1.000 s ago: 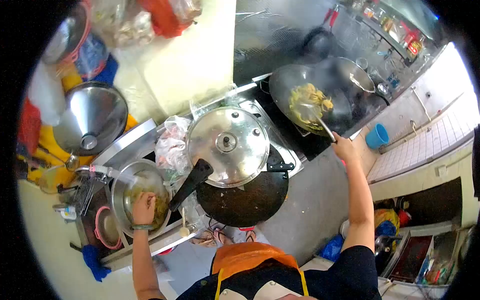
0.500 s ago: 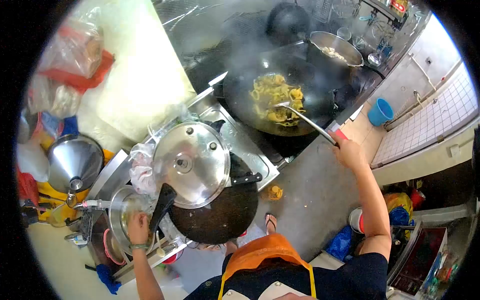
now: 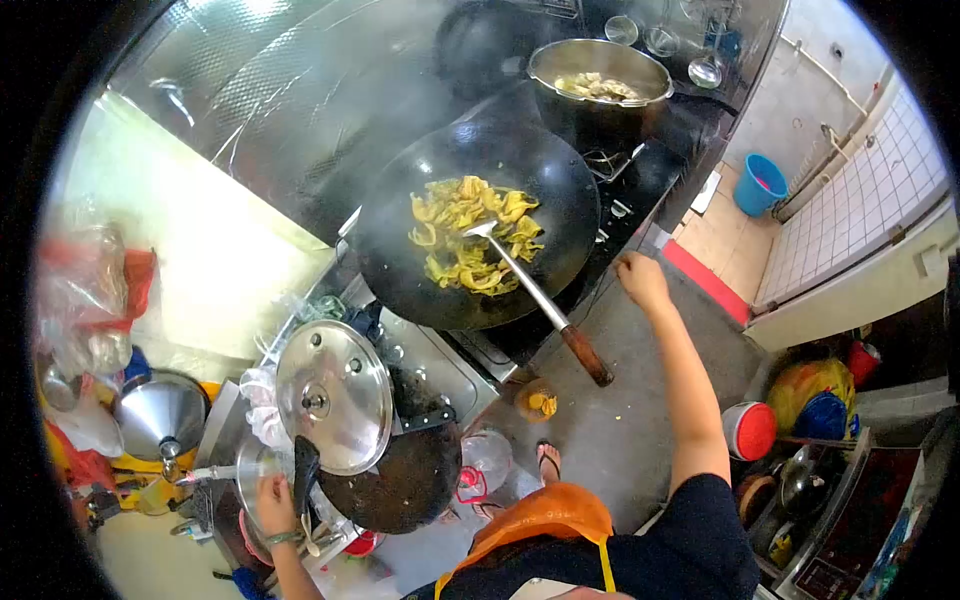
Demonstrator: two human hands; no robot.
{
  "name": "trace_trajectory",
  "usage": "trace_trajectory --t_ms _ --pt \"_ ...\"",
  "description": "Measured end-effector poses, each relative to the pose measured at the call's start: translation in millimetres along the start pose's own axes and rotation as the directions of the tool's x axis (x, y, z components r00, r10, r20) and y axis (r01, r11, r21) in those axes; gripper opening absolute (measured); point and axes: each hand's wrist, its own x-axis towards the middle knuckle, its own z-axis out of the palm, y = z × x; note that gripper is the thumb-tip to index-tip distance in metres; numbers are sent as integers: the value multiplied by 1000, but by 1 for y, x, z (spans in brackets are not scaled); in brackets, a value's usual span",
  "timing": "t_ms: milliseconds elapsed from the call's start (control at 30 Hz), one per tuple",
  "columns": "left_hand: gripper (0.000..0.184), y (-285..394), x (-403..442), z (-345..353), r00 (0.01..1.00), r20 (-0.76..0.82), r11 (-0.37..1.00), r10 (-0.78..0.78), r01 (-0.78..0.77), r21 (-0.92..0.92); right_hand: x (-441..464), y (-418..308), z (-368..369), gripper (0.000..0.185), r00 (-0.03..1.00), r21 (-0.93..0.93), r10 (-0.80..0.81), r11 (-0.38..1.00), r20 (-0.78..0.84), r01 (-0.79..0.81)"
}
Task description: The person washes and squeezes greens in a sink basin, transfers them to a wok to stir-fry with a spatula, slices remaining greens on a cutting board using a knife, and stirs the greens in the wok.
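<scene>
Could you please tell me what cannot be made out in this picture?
In the head view:
Left hand: its own back hides whether it holds anything.
Steel bowl: the left hand and a black handle cover part of its inside.
Wok: its body hides what is beneath.
Metal lid: it covers whatever lies underneath.
Right hand: too small to tell whether it touches the stove.

Blue bucket (image 3: 760,186) on floor tiles (image 3: 738,250), red-topped white tub (image 3: 752,431)
</scene>
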Motion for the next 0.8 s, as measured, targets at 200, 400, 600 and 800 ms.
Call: trace_trajectory --t_ms 200,400,600,800 --pt "12 2 -20 -14 994 4 985 -110 108 136 87 7 54 39 994 -429 -70 903 -78 30" --pt "15 -20 -51 -17 999 -36 950 18 -6 312 95 -1 60 25 994 -457 -99 883 52 112" --pt "24 -64 -74 3 965 6 924 -263 250 287 73 17 59 39 1000 -346 20 938 -2 -20" --pt "24 -123 -117 11 890 -1 856 -457 440 270 -81 45 64 33 952 -192 45 981 302 15"
